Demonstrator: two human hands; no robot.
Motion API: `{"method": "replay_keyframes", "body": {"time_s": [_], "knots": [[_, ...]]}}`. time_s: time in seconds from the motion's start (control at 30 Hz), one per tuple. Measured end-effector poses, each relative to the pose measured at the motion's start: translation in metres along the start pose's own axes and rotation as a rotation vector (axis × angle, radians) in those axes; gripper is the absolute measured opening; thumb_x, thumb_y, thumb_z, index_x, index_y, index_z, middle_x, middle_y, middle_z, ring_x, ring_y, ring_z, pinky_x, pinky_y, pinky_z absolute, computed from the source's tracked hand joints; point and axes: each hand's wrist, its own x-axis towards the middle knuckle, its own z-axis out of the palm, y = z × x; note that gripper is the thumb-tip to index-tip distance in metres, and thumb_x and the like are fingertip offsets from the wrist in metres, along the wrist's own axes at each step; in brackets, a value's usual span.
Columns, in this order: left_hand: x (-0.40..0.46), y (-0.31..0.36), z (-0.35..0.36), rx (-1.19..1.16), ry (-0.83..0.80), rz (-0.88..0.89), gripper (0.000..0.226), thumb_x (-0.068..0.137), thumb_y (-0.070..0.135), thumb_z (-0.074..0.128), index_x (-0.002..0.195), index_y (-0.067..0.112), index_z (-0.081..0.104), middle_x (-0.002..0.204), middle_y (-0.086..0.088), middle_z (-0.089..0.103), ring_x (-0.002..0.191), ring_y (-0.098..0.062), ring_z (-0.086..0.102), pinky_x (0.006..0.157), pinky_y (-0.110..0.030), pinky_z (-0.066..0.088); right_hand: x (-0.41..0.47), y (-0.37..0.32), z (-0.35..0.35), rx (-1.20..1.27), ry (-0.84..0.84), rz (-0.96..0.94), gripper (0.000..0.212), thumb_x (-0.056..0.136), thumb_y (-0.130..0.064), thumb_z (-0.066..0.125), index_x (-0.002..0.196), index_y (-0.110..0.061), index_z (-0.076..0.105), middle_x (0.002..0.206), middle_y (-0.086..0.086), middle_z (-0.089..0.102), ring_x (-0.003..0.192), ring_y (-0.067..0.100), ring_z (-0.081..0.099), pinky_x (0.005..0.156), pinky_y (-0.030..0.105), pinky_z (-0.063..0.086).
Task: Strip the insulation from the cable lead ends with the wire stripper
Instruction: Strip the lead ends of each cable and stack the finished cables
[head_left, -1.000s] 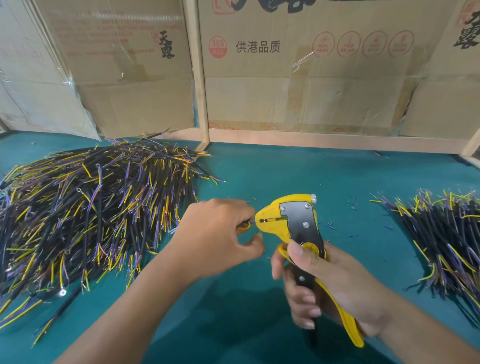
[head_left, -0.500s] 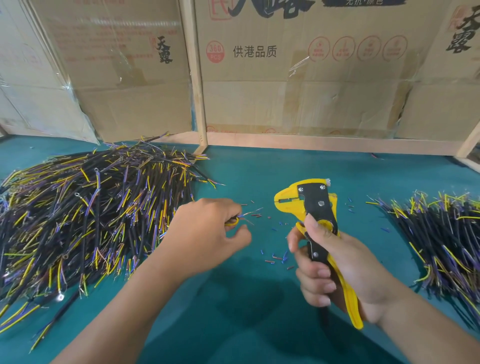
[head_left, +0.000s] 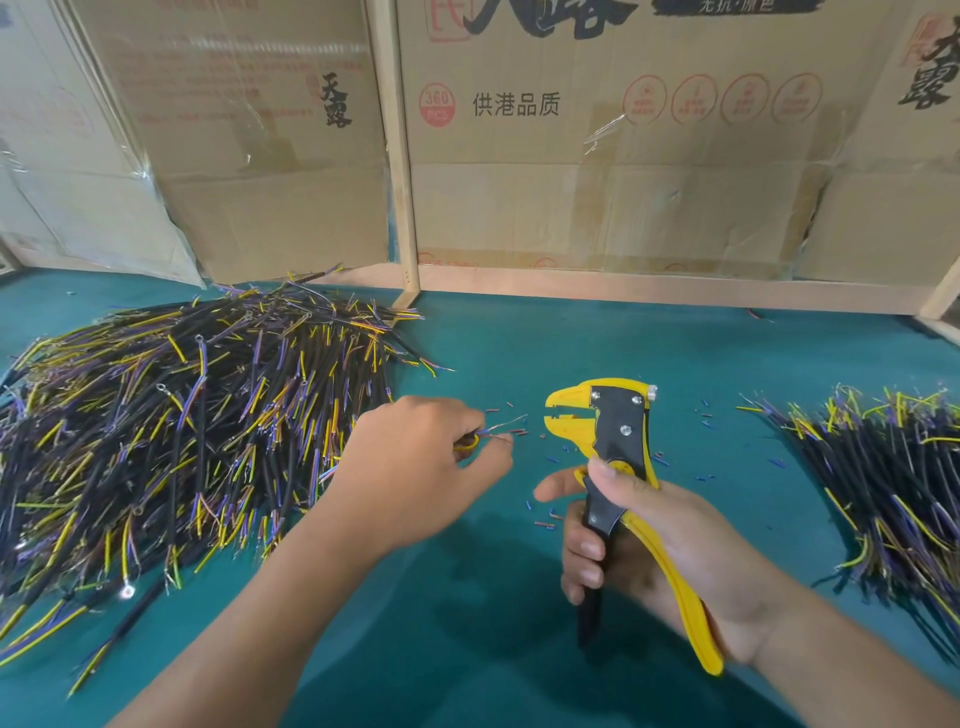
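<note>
The left hand (head_left: 415, 467) pinches a thin black cable with yellow and purple leads (head_left: 485, 435) between thumb and forefinger, its short leads poking out to the right with what look like bare strands at the tips. The right hand (head_left: 649, 545) grips the yellow-and-black automatic wire stripper (head_left: 618, 447) with fingers (head_left: 584, 551) curled round both handles, thumb laid across the pivot; the tool's head points left and stands apart from the lead ends, its mouth parted.

Judging by the bare tips, this lead end looks done, so the step in hand is likely to present the next lead or swap the cable. To do it well, the pinch should sit close behind the lead so it does not buckle, and the lead should go squarely into the mouth, to the same depth each time, before one firm, full squeeze. Letting the handles spring right back should clear the scrap.

Small snips of coloured insulation (head_left: 545, 522) lie scattered on the teal surface (head_left: 519, 353) between and beneath the hands. A large heap of black cables with yellow and purple leads (head_left: 182, 441) lies to the left, and a smaller heap of the same cables (head_left: 883, 478) to the right; which one holds the finished cables I cannot tell. Taped cardboard boxes (head_left: 623, 182) stand along the back.
</note>
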Motion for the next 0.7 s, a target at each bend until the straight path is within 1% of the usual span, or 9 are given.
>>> {"method": "replay_keyframes", "body": {"time_s": [0.17,0.3,0.4,0.47,0.53,0.63,0.7], "knots": [[0.0,-0.0005,0.0003,0.017,0.01,0.013,0.055,0.08,0.066,0.032,0.059,0.016,0.021,0.051,-0.002,0.027,0.055,-0.025,0.035,0.05,-0.031,0.019,0.0019,0.0022,-0.0023,0.003,0.007,0.003,0.055,0.085,-0.046,0.069,0.112,0.002,0.068,0.069,0.011,0.041,0.059,0.027,0.044,0.063,0.042,0.05],[-0.0003,0.0006,0.0004,0.012,-0.01,0.02,0.054,0.074,0.067,0.04,0.059,0.019,0.019,0.052,-0.002,0.026,0.053,-0.02,0.03,0.049,-0.03,0.021,0.0028,0.002,-0.0046,0.023,-0.004,0.004,0.057,0.082,-0.048,0.073,0.111,0.001,0.068,0.069,0.01,0.043,0.06,0.027,0.044,0.063,0.043,0.05],[-0.0001,0.0015,0.0005,-0.003,-0.016,0.024,0.053,0.072,0.06,0.052,0.058,0.021,0.017,0.05,0.001,0.024,0.049,-0.016,0.027,0.049,-0.028,0.019,0.0038,0.0024,-0.0058,0.034,-0.01,0.005,0.057,0.082,-0.047,0.075,0.112,0.001,0.068,0.069,0.01,0.043,0.06,0.026,0.045,0.064,0.043,0.05],[0.0007,0.0017,0.0005,-0.001,-0.017,0.016,0.052,0.075,0.054,0.055,0.059,0.021,0.018,0.05,0.0,0.025,0.05,-0.017,0.027,0.049,-0.027,0.02,0.0045,0.0026,-0.0065,0.036,-0.012,0.004,0.057,0.083,-0.047,0.075,0.113,0.002,0.067,0.069,0.01,0.043,0.061,0.026,0.045,0.065,0.043,0.05],[0.0008,0.0017,-0.0007,-0.018,-0.022,0.014,0.051,0.077,0.053,0.053,0.06,0.019,0.019,0.051,0.0,0.025,0.052,-0.018,0.025,0.049,-0.028,0.019,0.0048,0.0022,-0.0064,0.037,-0.009,0.009,0.054,0.085,-0.045,0.073,0.112,0.001,0.067,0.069,0.01,0.044,0.061,0.026,0.045,0.065,0.044,0.05],[0.0002,0.0027,-0.0038,-0.066,-0.052,0.011,0.046,0.074,0.055,0.046,0.062,0.018,0.023,0.055,0.0,0.028,0.057,-0.02,0.025,0.05,-0.029,0.022,0.0048,0.0025,-0.0054,0.058,0.013,0.008,0.047,0.086,-0.041,0.07,0.11,0.0,0.069,0.07,0.01,0.044,0.061,0.026,0.047,0.065,0.043,0.051],[0.0,0.0042,-0.0038,-0.122,-0.095,0.016,0.041,0.074,0.048,0.051,0.065,0.016,0.027,0.059,0.0,0.029,0.06,-0.019,0.025,0.054,-0.033,0.027,0.0053,0.0046,-0.0033,0.054,0.038,-0.032,0.041,0.085,-0.034,0.071,0.107,0.0,0.07,0.071,0.011,0.046,0.062,0.027,0.049,0.066,0.043,0.052]]}}
